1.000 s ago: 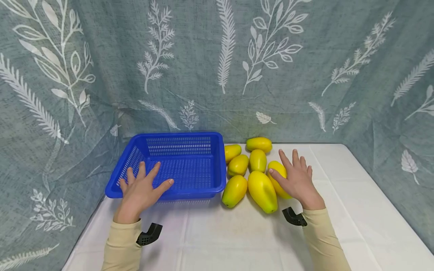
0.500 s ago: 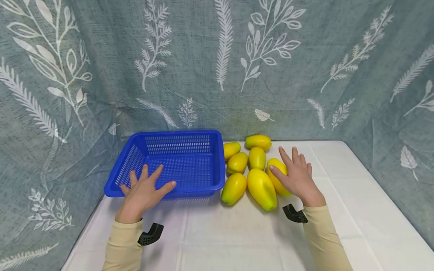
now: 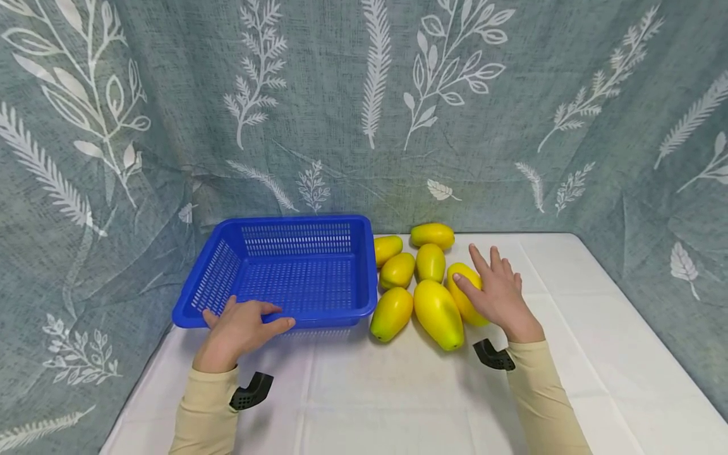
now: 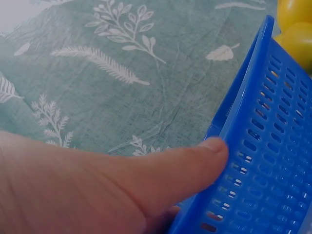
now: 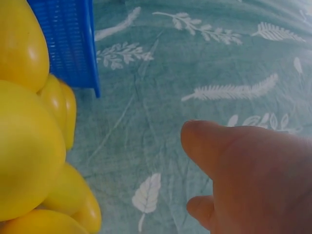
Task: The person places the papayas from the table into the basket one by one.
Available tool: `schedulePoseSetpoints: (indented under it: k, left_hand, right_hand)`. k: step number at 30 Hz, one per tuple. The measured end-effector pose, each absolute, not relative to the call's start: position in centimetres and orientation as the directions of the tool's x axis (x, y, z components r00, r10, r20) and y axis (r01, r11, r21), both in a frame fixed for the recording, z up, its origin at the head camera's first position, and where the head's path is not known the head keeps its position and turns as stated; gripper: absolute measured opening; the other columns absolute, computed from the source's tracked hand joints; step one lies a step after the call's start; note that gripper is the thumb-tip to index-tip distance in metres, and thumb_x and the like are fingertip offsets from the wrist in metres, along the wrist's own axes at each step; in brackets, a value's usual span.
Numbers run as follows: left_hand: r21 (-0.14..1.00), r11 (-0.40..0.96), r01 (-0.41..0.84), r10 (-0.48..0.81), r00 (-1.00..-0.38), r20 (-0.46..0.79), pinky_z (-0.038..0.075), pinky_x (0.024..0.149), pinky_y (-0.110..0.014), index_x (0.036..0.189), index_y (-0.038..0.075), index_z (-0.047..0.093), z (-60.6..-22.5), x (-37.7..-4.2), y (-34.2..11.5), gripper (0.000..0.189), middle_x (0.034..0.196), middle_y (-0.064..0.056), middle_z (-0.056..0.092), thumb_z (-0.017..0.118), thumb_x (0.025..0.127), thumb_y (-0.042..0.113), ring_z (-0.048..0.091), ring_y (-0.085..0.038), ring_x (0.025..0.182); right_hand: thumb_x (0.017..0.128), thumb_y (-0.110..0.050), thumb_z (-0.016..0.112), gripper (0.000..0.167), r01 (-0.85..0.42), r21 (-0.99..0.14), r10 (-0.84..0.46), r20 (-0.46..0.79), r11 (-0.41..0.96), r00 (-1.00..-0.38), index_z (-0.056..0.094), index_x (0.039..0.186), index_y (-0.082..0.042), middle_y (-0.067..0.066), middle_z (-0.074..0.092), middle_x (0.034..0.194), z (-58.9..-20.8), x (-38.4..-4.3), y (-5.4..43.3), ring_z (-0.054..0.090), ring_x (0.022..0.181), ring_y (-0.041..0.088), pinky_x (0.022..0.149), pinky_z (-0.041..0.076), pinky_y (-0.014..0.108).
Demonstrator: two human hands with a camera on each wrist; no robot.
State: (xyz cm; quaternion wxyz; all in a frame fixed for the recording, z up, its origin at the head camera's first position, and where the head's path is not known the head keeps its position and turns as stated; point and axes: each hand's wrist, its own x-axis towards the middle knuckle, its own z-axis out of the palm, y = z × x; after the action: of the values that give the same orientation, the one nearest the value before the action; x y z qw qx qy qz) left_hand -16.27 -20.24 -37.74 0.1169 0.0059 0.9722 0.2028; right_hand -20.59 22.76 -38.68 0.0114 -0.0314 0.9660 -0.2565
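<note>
Desk (image 3: 620, 354): spread with a white tablecloth (image 3: 370, 404), its surface marked by faint straight fold lines.
Back drape (image 3: 330, 82): grey-green fabric with a woven look, hanging in creases down to the desk's far edge.
Side drapes: the same cloth on the left (image 3: 34, 265) and right (image 3: 688, 215).
Leaf prints (image 3: 375, 69): white fronds, outlined leafy sprigs and small single leaves, scattered over the drapes.
Light: soft, with faint shadows on the tablecloth.

From the right hand (image 3: 500, 297), yellow fruits (image 3: 432, 298) obstruct 8 to 11 o'clock; passage over the white cloth (image 3: 574, 303) lies at 1 to 4. From the left hand (image 3: 237, 328), the blue basket (image 3: 335, 316) obstructs 10 to 3 o'clock; passage lies at 4.
</note>
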Motion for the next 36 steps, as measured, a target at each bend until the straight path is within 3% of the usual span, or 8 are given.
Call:
schedulePoseSetpoints:
  k: [6, 14, 20, 26, 28, 31, 33, 36]
  left_hand:
    - [0.359, 0.933, -0.005, 0.068, -0.979, -0.192, 0.007, 0.099, -0.094, 0.129, 0.007, 0.070, -37.8, -16.3, -20.2, 0.061, 0.141, -0.024, 0.061, 0.063, 0.094, 0.056, 0.047, -0.058, 0.134]
    - [0.360, 0.933, -0.013, 0.068, -0.975, -0.210, 0.007, 0.097, -0.095, 0.128, 0.009, 0.071, -37.8, -16.3, -20.4, 0.059, 0.139, -0.022, 0.063, 0.063, 0.094, 0.057, 0.049, -0.057, 0.133]
    - [0.362, 0.932, -0.004, 0.076, -0.975, -0.207, 0.007, 0.097, -0.095, 0.129, 0.007, 0.070, -37.7, -16.4, -20.2, 0.061, 0.139, -0.023, 0.063, 0.062, 0.094, 0.057, 0.048, -0.058, 0.134]
    - [0.363, 0.932, -0.003, 0.076, -0.976, -0.204, 0.006, 0.098, -0.095, 0.130, 0.007, 0.070, -37.8, -16.4, -20.2, 0.061, 0.139, -0.022, 0.063, 0.062, 0.095, 0.057, 0.047, -0.059, 0.134]
    - [0.364, 0.932, -0.003, 0.077, -0.976, -0.204, 0.005, 0.098, -0.095, 0.130, 0.007, 0.070, -37.7, -16.4, -20.2, 0.062, 0.140, -0.022, 0.062, 0.062, 0.095, 0.057, 0.047, -0.059, 0.134]
    - [0.370, 0.929, -0.001, 0.080, -0.976, -0.204, 0.004, 0.098, -0.095, 0.130, 0.007, 0.070, -37.7, -16.4, -20.3, 0.062, 0.140, -0.023, 0.062, 0.062, 0.095, 0.057, 0.046, -0.059, 0.135]
    - [0.374, 0.927, -0.003, 0.079, -0.975, -0.205, 0.003, 0.098, -0.095, 0.130, 0.007, 0.069, -37.7, -16.4, -20.3, 0.063, 0.140, -0.023, 0.062, 0.062, 0.094, 0.057, 0.045, -0.060, 0.135]
    - [0.378, 0.926, -0.008, 0.076, -0.975, -0.207, 0.003, 0.098, -0.095, 0.131, 0.006, 0.069, -37.8, -16.4, -20.3, 0.063, 0.140, -0.024, 0.062, 0.063, 0.094, 0.057, 0.045, -0.060, 0.135]
  right_hand:
    - [0.107, -0.049, 0.043, 0.076, -0.045, -0.577, -0.074, -0.027, 0.815, -0.997, 0.011, 0.165, -0.013, 0.034, -0.004, 0.167, -38.7, -21.0, 23.5, 0.000, 0.152, 0.061, 0.117, 0.007, 0.079]
    - [0.107, -0.052, 0.040, 0.075, -0.001, -0.701, -0.090, -0.090, 0.713, -0.992, 0.011, 0.166, -0.017, 0.024, 0.006, 0.171, -39.8, -22.5, 24.7, 0.004, 0.157, 0.049, 0.123, 0.012, 0.071]
    - [0.106, -0.054, 0.041, 0.073, 0.105, -0.760, -0.088, -0.209, 0.641, -0.974, 0.013, 0.166, -0.022, 0.018, 0.011, 0.172, -41.3, -23.2, 25.7, 0.011, 0.157, 0.047, 0.123, 0.018, 0.068]
    - [0.106, -0.040, 0.050, 0.070, 0.145, -0.781, -0.113, -0.266, 0.608, -0.957, 0.019, 0.165, -0.018, 0.022, 0.013, 0.171, -42.6, -23.7, 26.4, 0.010, 0.157, 0.047, 0.123, 0.020, 0.068]
    - [0.105, -0.038, 0.052, 0.070, 0.144, -0.782, -0.125, -0.273, 0.607, -0.954, 0.021, 0.165, -0.017, 0.021, 0.015, 0.170, -43.0, -23.8, 26.7, 0.017, 0.156, 0.047, 0.118, 0.032, 0.065]
    - [0.105, -0.039, 0.054, 0.071, 0.149, -0.792, -0.140, -0.282, 0.592, -0.949, 0.021, 0.164, -0.018, 0.022, 0.018, 0.169, -43.5, -23.9, 27.1, 0.031, 0.149, 0.045, 0.100, 0.050, 0.051]
    - [0.104, -0.039, 0.054, 0.071, 0.162, -0.806, -0.142, -0.291, 0.569, -0.946, 0.021, 0.164, -0.019, 0.025, 0.018, 0.168, -43.7, -24.0, 27.3, 0.039, 0.142, 0.044, 0.088, 0.053, 0.040]
    - [0.105, -0.037, 0.054, 0.071, 0.179, -0.835, -0.154, -0.298, 0.521, -0.942, 0.020, 0.165, -0.018, 0.031, 0.018, 0.166, -43.9, -24.1, 27.7, 0.047, 0.133, 0.041, 0.082, 0.054, 0.033]
